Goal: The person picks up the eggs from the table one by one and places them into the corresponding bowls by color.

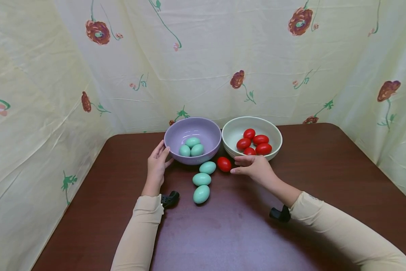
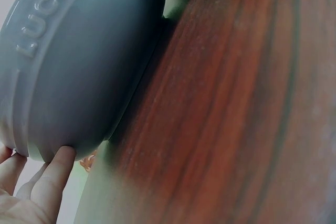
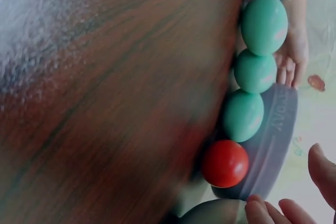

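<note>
My left hand [image 1: 157, 165] rests against the left side of a purple bowl [image 1: 192, 160], its fingertips touching the outer wall in the left wrist view. Three mint-green eggs [image 1: 192, 146] lie inside that bowl. On the right, my right hand [image 1: 255, 169] is at the front of a pale green bowl [image 1: 233, 130], thumb and fingers apart and nothing between them. Several red eggs [image 1: 261, 140] sit in the pale bowl. A single red egg [image 1: 224, 164] lies on the table just left of my right fingertips. Beside it, three mint-green eggs [image 1: 201, 179] form a row toward me.
The two bowls stand side by side near the back edge of a dark brown wooden table [image 1: 243, 229]. A floral curtain [image 1: 196, 67] hangs behind it and along the sides. Black straps [image 1: 170, 199] are worn at both wrists.
</note>
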Demonstrator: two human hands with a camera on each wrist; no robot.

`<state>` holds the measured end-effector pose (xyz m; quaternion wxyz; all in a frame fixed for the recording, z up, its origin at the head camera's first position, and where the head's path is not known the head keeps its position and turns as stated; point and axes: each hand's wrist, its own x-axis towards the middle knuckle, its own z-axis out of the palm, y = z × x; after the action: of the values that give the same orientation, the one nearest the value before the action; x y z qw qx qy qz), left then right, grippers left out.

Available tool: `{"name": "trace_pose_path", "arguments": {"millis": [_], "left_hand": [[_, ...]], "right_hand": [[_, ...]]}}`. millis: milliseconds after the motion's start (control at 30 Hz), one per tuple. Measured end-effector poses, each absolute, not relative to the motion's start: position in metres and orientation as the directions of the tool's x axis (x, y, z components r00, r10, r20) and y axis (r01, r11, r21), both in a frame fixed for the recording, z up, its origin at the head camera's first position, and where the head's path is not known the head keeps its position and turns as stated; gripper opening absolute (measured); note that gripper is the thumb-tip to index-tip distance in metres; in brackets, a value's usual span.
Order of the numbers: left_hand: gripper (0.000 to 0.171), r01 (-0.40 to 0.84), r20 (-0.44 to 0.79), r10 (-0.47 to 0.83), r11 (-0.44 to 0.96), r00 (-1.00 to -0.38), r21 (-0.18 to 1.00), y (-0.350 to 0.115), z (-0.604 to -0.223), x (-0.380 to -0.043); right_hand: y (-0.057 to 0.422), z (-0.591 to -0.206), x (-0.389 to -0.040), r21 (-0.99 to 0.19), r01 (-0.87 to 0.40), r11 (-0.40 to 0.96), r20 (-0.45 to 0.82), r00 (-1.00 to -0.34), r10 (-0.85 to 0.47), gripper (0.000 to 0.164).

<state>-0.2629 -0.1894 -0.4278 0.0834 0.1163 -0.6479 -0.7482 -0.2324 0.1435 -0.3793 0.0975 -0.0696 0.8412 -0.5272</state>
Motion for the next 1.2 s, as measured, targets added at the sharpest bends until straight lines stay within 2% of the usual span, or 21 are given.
{"name": "trace_pose_path", "arguments": {"millis": [400, 1200], "left_hand": [[0.056, -0.038, -0.085, -0.253, -0.183, -0.964, 0.982, -0.19, -0.427, -0.263], [0.056, -0.037, -0.078, -0.264, -0.157, -0.961, 0.987, -0.19, -0.429, -0.265]], "right_hand": [[0.136, -0.383, -0.237, -0.836, -0.075, 0.544, -0.075, -0.966, -0.248, 0.057], [0.123, -0.403, -0.249, -0.813, -0.123, 0.569, -0.035, -0.966, -0.258, 0.058]]}}
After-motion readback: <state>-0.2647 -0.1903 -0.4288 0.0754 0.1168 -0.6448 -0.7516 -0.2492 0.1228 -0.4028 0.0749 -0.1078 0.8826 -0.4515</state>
